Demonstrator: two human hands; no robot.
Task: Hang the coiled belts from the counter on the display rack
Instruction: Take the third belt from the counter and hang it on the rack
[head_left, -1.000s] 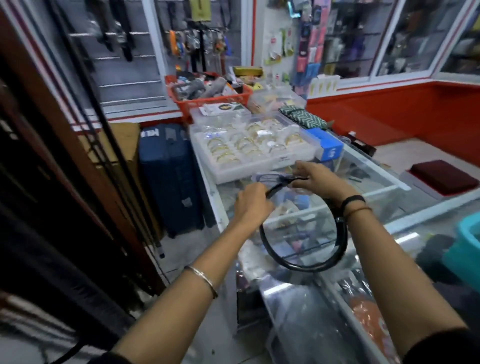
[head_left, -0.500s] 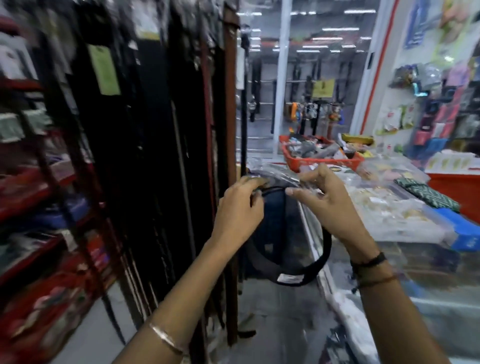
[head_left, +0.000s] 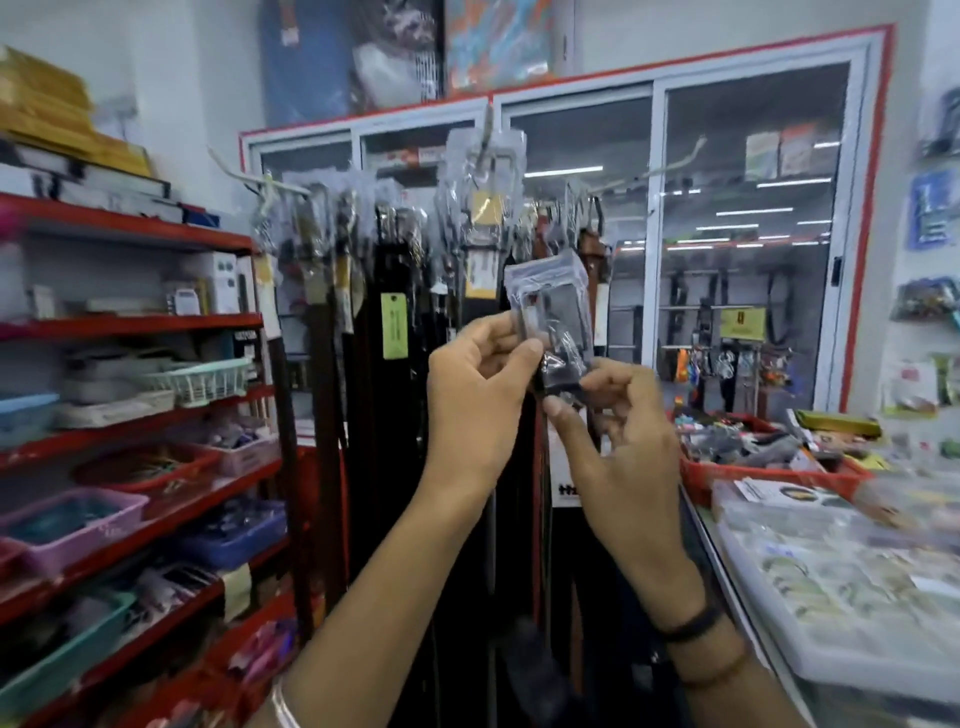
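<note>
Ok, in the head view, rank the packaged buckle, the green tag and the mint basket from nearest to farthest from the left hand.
1. Packaged buckle: pinched by the left hand, above its fingertips.
2. Green tag: on the hanging belts, just left.
3. Mint basket: far left, on the red shelf.

1. Black belt buckle end in clear plastic sleeve (head_left: 558, 317).
2. Black and brown hanging leather belts (head_left: 384, 364); lime-green paper tag (head_left: 393, 326).
3. Red metal shelving (head_left: 130, 228).
4. Red plastic basket (head_left: 769, 475).
5. Lilac plastic tray (head_left: 78, 525).
</note>
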